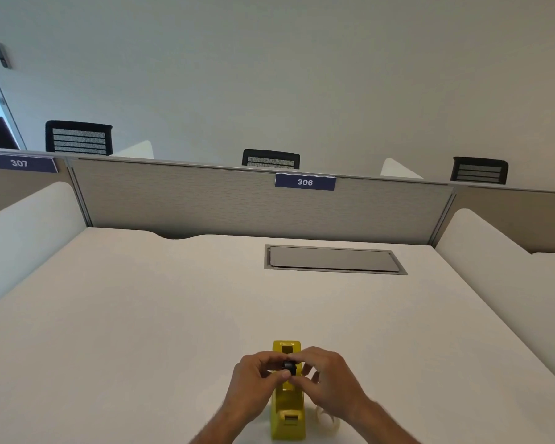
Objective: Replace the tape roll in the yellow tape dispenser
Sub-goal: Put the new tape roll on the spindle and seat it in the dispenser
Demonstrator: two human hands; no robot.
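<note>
The yellow tape dispenser (287, 408) stands lengthwise on the white desk (141, 315), close to the front edge. Both hands meet over its middle. My left hand (257, 376) and my right hand (326, 376) pinch a small black spool core (289, 366) between their fingertips, just above the dispenser's open cradle. A clear tape roll (329, 421) lies on the desk to the right of the dispenser, mostly hidden under my right wrist.
A grey cable flap (334, 259) is set into the desk at the back. A grey partition (237, 203) with a label 306 closes the far side, and white side panels (494, 267) flank the desk. Black chairs stand beyond.
</note>
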